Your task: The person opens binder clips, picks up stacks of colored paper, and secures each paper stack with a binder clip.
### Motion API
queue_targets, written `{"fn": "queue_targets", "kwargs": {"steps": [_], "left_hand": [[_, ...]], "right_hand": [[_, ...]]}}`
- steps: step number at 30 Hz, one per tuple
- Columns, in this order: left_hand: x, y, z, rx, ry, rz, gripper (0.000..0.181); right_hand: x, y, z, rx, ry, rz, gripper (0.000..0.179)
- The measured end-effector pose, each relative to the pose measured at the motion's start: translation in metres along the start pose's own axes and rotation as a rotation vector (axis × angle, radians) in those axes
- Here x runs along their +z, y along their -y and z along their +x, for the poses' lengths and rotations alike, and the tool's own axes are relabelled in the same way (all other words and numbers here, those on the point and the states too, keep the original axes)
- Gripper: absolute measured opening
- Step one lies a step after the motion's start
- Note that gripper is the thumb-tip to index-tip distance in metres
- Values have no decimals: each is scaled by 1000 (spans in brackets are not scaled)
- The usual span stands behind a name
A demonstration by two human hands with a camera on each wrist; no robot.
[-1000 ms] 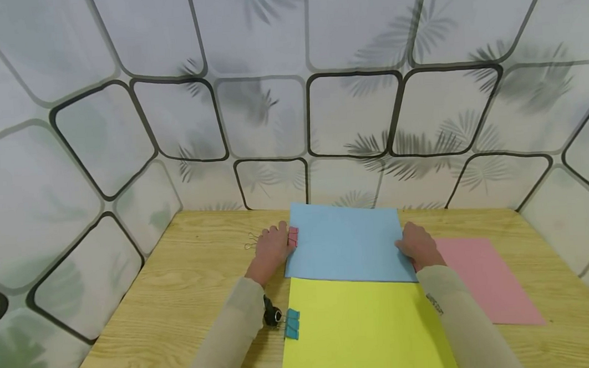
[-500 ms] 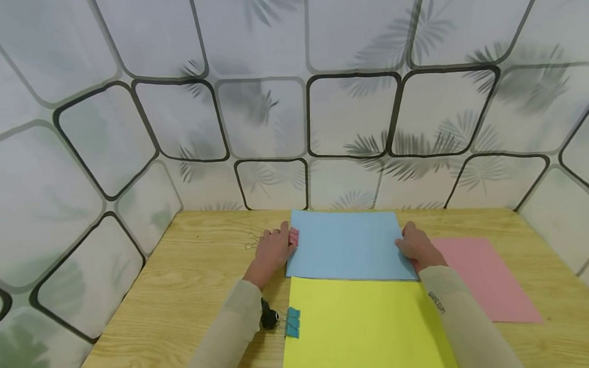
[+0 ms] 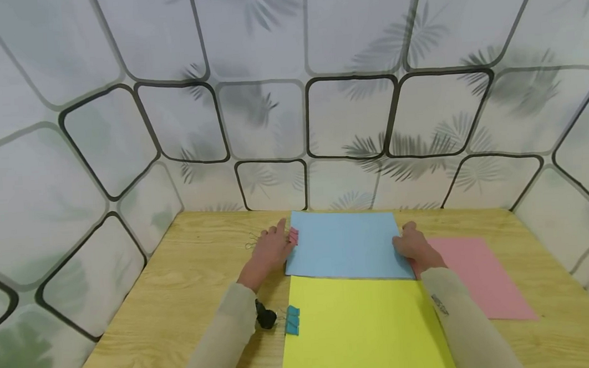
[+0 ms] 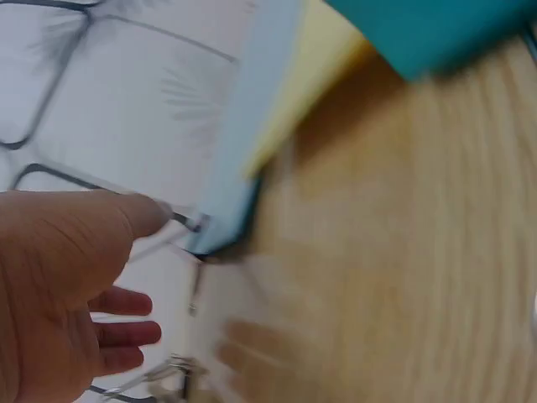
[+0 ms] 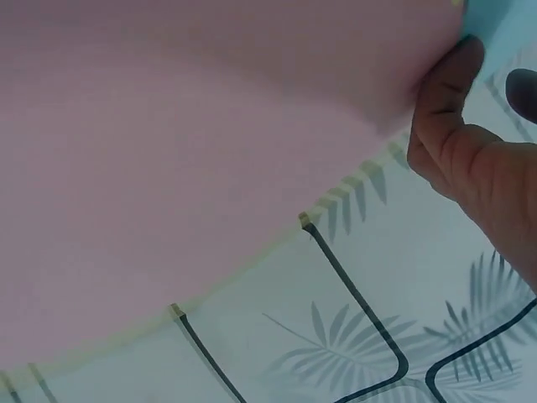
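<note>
A blue sheet (image 3: 347,245) lies at the back of the table between my two hands, with a pink binder clip (image 3: 293,236) at its left edge. My left hand (image 3: 269,249) rests beside that clip; its thumb points toward the sheet, and the left wrist view shows the fingers (image 4: 126,327) loosely bent around nothing. At the opposite edge, the thumb (image 5: 457,71) of my right hand (image 3: 415,247) touches the blue sheet, with another fingertip standing apart from it. A yellow sheet (image 3: 362,330) lies in front, bearing a teal binder clip (image 3: 292,320) on its left edge.
To the right, a pink sheet (image 3: 479,280) lies flat on the wooden table (image 3: 180,301). Wire clip handles (image 3: 250,242) show left of my left hand. A black device (image 3: 266,316) sits at the left cuff. Patterned walls (image 3: 351,114) stand at the back and sides.
The blue sheet's far edge has come down toward me, while its near edge has hardly shifted. Both hands stay at its sides, the left fingers slightly more spread.
</note>
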State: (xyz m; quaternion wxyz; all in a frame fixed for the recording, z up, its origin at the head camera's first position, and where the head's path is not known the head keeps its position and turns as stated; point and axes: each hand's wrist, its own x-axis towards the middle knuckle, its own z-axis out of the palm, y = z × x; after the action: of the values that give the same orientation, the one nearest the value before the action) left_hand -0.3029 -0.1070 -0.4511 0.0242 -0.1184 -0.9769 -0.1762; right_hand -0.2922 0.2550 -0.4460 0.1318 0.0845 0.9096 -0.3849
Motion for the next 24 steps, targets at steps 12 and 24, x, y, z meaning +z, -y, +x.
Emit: {"fn": "queue_targets", "kwargs": {"steps": [12,24], "left_hand": [[-46,-1,-52,-20,-140,-302,55],[-84,-10,-79,44,-202,-335,54]], "right_hand": [[-17,0,-60,-232,101,215,60],[-22,15,-99,-326,-109,199,59]]}}
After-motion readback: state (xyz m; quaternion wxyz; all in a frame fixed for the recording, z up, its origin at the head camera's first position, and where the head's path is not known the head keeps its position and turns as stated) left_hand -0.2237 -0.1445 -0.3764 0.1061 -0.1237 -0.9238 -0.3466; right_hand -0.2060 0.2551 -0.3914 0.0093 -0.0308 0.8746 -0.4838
